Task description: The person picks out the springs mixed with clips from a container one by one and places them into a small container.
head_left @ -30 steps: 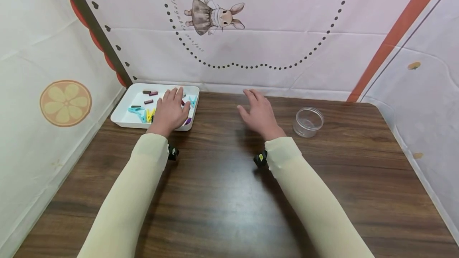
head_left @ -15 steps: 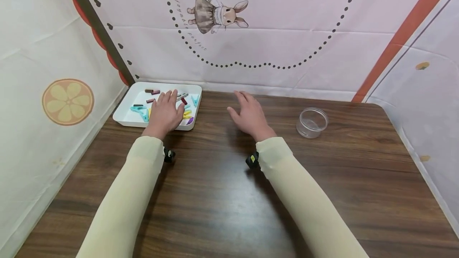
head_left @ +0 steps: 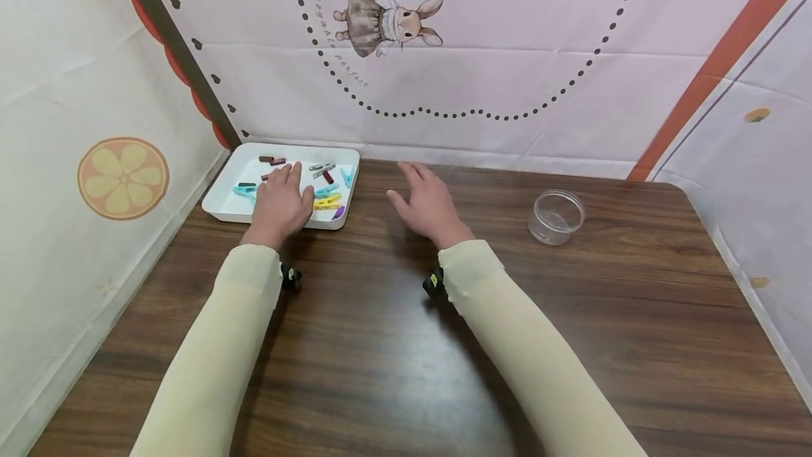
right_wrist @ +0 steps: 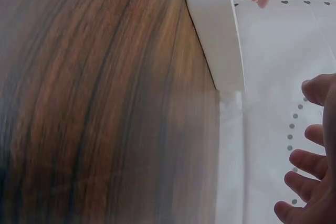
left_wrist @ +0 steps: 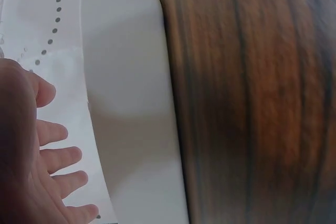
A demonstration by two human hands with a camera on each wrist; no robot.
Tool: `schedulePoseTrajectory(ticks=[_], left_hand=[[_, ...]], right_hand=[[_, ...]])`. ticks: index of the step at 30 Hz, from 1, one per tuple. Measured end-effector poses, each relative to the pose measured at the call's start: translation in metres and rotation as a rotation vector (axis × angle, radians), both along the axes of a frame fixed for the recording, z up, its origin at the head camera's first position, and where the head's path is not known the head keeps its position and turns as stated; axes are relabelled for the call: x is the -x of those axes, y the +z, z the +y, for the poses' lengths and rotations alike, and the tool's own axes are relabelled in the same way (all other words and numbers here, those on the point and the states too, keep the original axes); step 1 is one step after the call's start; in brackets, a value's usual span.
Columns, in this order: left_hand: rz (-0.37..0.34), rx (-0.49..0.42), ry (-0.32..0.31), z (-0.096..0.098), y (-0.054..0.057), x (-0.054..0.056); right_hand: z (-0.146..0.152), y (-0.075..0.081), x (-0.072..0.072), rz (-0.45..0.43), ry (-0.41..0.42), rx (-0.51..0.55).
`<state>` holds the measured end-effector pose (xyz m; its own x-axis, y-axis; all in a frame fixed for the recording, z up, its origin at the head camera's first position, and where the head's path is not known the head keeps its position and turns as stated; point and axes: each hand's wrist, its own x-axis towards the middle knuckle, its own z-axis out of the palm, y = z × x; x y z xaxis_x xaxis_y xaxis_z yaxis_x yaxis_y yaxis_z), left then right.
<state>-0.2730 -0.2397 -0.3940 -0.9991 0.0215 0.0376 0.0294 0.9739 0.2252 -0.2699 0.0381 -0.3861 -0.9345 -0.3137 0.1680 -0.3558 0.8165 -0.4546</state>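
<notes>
Over the front part of a white tray, my left hand hovers with spread, fairly straight fingers and nothing in its grasp. It hides some of the tray's contents. Inside lie several small clips: blue clips, yellow clips, silver clips, a dark red clip and a purple piece. To the right of the tray my right hand is raised above the table, fingers extended and holding nothing. The left wrist view shows the tray's side wall beyond the left fingers.
A round clear plastic container stands on the brown wooden table, right of my right hand. Printed cloth hangs along the table's back and both sides.
Both hands have shifted left, the right hand coming closer to the tray. More clips at the tray's right side show now. The view has turned slightly; tray and container stay put.
</notes>
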Motion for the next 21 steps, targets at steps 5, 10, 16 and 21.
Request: schedulePoseTrajectory(ticks=[5,10,16,21], left_hand=[[-0.001,-0.006,0.019,-0.008,-0.003,-0.002],[0.0,-0.014,0.029,-0.015,-0.006,-0.002],[0.002,-0.039,0.051,-0.024,-0.008,-0.003],[-0.008,-0.062,0.073,-0.03,-0.009,-0.004]], right_hand=[[-0.01,-0.002,-0.001,-0.037,0.006,-0.005],[-0.02,-0.005,-0.001,-0.058,0.014,-0.012],[-0.034,-0.011,-0.003,-0.075,0.039,-0.039],[-0.045,-0.012,-0.004,-0.092,0.041,-0.057]])
